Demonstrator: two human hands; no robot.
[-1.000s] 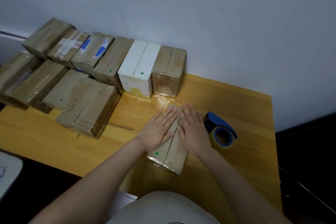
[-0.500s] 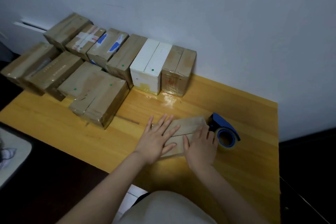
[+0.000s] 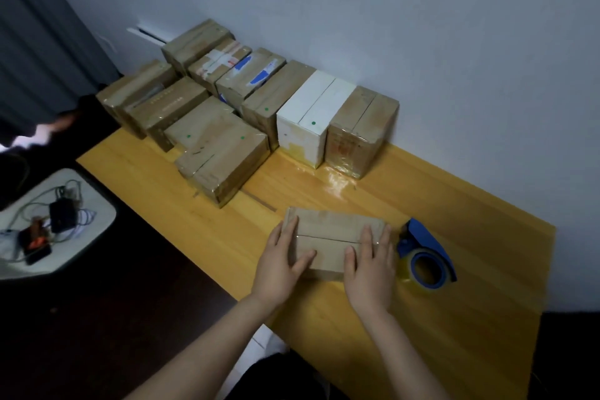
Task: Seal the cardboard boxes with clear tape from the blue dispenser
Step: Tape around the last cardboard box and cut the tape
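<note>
Two bare hands steady a small cardboard box near the front right of a yellow wooden worktop. The box lies flat with its long axis running left to right. The seam between its two top flaps runs the same way, and it is too dim to tell whether tape covers it.

The left hand rests against the box's left end, fingers straight along the side and thumb laid across the top. The right hand lies flat on the right part of the lid, fingers straight and slightly spread. Neither grip pinches or lifts anything; both are flat and pressing.

The blue dispenser, holding its roll of clear tape, lies on the worktop just beside the box's right end, close to the right hand's little finger. The right hand is plainly the nearer one to take it, probably with a short reach to the right.

Behind, a group of taped boxes stands against the wall.
</note>
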